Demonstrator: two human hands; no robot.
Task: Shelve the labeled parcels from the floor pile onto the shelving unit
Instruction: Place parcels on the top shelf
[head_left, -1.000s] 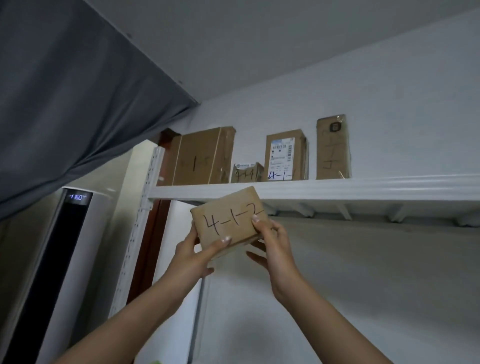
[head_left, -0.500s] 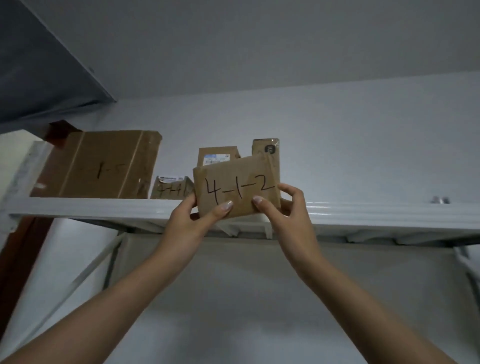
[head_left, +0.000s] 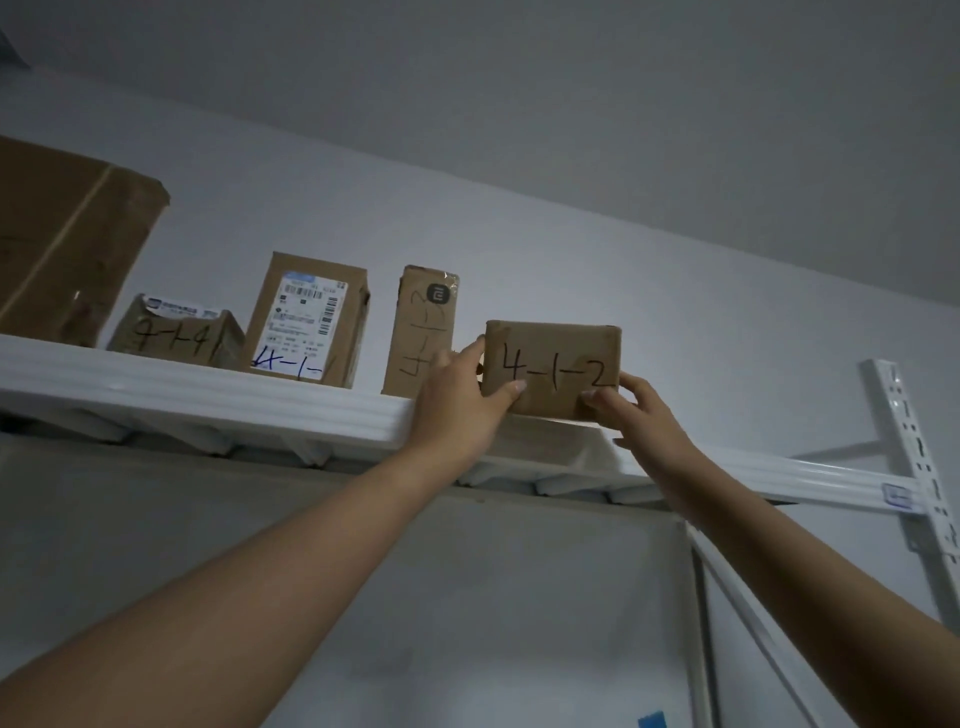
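Now | both hands, left hand (head_left: 457, 400) and right hand (head_left: 631, 415), grip parcel 4-1-2 (head_left: 553, 364) on top shelf (head_left: 208, 395), at 3 o'clock of parcel 4-1-3 (head_left: 418, 332) | four shelved, release left; floor pile unseen

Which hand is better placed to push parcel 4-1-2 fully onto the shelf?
Probably the right hand: it grips the lower right corner of parcel 4-1-2 with open shelf beside it. The left hand sits squeezed against the tall parcel.
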